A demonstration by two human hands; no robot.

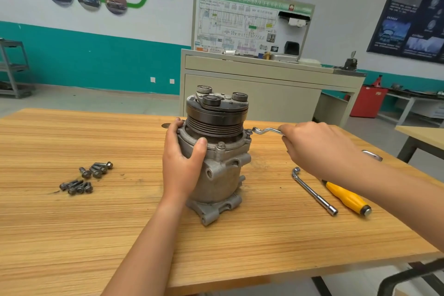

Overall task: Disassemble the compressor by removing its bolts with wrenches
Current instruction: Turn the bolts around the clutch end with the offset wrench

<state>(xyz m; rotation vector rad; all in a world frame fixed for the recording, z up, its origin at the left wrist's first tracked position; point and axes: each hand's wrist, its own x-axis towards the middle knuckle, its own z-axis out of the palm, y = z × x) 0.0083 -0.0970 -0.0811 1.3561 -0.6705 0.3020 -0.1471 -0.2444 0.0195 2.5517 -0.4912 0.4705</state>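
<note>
The grey metal compressor (pixel 222 175) stands upright in the middle of the wooden table (pixel 96 235), its black pulley on top. My left hand (pixel 182 163) grips the compressor's left side just under the pulley. My right hand (pixel 317 149) holds the handle of an offset ring wrench (pixel 265 131). The wrench's ring end sits beside a bolt (pixel 249 131) on the right of the flange, and I cannot tell if it is on the bolt. Another bolt (pixel 221 144) stands in the flange at the front.
Several loose bolts (pixel 86 176) lie in two clusters on the table's left. An L-shaped socket wrench (pixel 312 190) and a yellow-handled screwdriver (pixel 348 197) lie to the right. Another metal tool end (pixel 372 155) shows behind my right forearm. A cabinet (pixel 264 89) stands behind the table.
</note>
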